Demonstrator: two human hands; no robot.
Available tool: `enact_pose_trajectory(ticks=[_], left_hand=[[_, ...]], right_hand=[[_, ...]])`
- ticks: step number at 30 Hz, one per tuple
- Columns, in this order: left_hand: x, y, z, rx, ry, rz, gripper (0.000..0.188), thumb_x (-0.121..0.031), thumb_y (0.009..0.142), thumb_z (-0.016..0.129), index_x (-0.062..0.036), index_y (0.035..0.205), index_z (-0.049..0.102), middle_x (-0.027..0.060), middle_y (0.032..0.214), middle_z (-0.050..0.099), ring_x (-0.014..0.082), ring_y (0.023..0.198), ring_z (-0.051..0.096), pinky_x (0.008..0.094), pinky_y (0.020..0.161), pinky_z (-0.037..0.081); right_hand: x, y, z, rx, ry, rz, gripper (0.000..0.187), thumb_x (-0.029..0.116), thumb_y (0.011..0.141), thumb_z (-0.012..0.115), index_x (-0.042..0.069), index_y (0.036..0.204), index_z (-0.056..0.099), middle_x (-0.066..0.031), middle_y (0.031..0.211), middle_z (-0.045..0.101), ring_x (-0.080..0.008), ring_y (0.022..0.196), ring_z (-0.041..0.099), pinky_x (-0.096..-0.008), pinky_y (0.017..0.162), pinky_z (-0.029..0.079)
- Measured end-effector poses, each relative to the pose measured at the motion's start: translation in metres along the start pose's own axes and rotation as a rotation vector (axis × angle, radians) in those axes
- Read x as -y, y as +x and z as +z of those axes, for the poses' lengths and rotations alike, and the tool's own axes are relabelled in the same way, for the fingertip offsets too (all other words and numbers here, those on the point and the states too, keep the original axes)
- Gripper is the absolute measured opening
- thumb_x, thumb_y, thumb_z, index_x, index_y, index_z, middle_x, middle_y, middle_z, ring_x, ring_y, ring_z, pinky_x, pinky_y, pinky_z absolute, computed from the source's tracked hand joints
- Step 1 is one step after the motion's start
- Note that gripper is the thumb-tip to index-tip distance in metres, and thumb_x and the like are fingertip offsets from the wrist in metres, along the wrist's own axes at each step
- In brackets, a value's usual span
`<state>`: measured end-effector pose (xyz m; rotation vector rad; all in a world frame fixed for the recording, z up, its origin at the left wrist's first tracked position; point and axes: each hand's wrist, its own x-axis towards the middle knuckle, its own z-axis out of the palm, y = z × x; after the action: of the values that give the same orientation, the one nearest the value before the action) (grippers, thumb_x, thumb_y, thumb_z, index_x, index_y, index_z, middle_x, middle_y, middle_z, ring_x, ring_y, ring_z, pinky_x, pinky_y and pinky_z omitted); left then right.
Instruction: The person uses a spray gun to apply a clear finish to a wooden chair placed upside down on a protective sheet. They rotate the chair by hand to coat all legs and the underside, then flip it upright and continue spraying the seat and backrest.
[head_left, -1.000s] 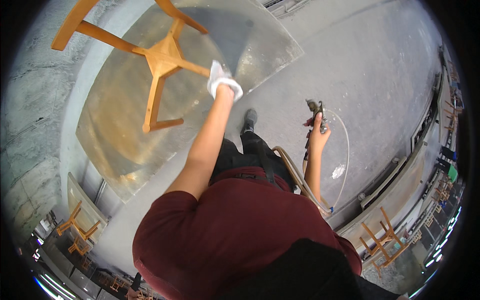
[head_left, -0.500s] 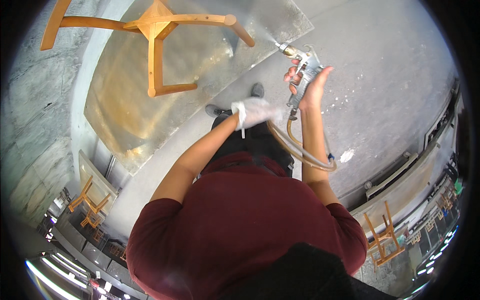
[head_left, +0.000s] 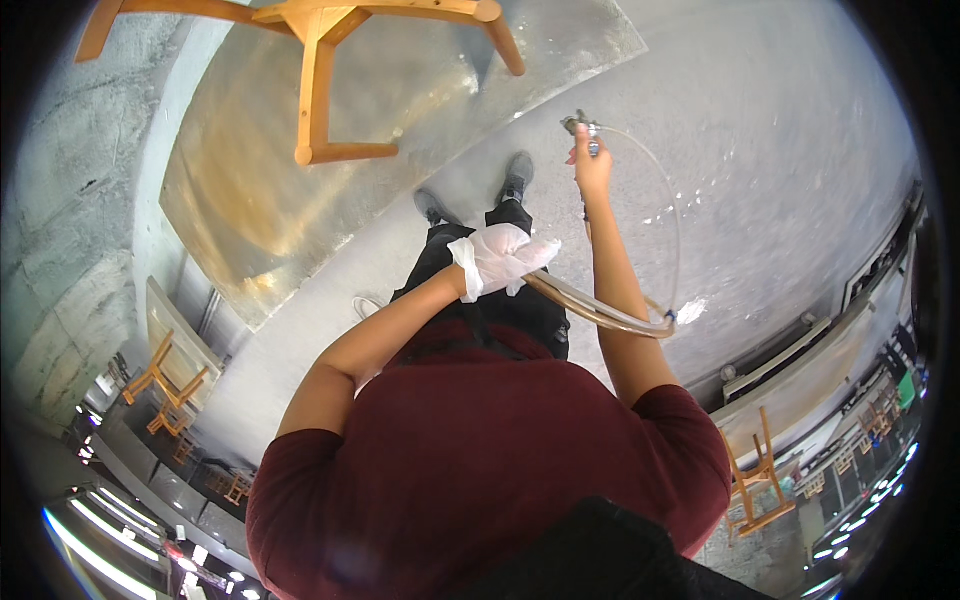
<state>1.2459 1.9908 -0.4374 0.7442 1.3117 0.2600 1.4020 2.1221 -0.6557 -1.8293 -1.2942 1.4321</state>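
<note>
A metal spray gun [head_left: 580,123] is gripped in my bare right hand [head_left: 593,175], held out ahead and seen mostly from its back end. From it a thin clear hose [head_left: 672,190] curves round to the right of my forearm. My left hand [head_left: 500,260], in a thin white plastic glove, is closed round a bundle of brownish and clear hoses [head_left: 600,310] in front of my waist. An orange-brown wooden chair frame [head_left: 315,95], its legs and joints showing, lies ahead to the left and runs out of the top of the view. Neither hand touches it.
Beneath the chair frame lies a large stained flat board [head_left: 240,210] on the grey floor [head_left: 780,200]. More wooden chairs stand behind left [head_left: 160,370] and behind right [head_left: 757,480]. A pale wall [head_left: 70,200] rises at left. Long panels [head_left: 800,360] line the right side.
The spray gun has turned in my right hand, and the spray mist at its nozzle is gone. My left hand is steadier on the hoses. The chair frame sits higher in view.
</note>
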Motion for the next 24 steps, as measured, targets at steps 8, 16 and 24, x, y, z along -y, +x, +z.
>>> enact_pose_trajectory(ticks=[8,16,24], left_hand=[[-0.010,-0.064,-0.019,0.267,0.152,0.200,0.059,-0.054,0.095,0.063,-0.0096,0.058,0.058,0.0012,0.060,0.059,0.0174,0.053,0.058,0.0290,0.054,0.046],[0.023,-0.102,-0.030,0.222,0.512,0.294,0.042,-0.045,0.096,0.064,-0.0063,0.081,0.058,0.0059,0.073,0.063,0.0205,0.060,0.062,0.0326,0.056,0.052],[0.068,-0.073,-0.027,0.300,0.607,0.326,0.034,-0.035,0.097,0.065,-0.0030,0.104,0.057,0.0105,0.086,0.066,0.0236,0.066,0.067,0.0362,0.058,0.057]], right_hand=[[0.106,-0.054,0.026,0.333,-0.781,-0.576,0.041,0.039,0.092,0.070,0.005,0.117,0.069,-0.0244,0.096,0.071,-0.0418,0.086,0.070,-0.0474,0.075,0.055],[0.189,-0.156,-0.015,-0.203,-0.408,-0.659,0.032,0.023,0.091,0.076,0.001,0.113,0.070,-0.0165,0.087,0.072,-0.0232,0.077,0.071,-0.0367,0.072,0.056],[0.182,-0.120,0.066,0.063,0.057,-0.329,0.024,0.024,0.095,0.073,0.001,0.089,0.072,-0.0007,0.071,0.067,-0.0059,0.065,0.058,-0.0246,0.063,0.046]])
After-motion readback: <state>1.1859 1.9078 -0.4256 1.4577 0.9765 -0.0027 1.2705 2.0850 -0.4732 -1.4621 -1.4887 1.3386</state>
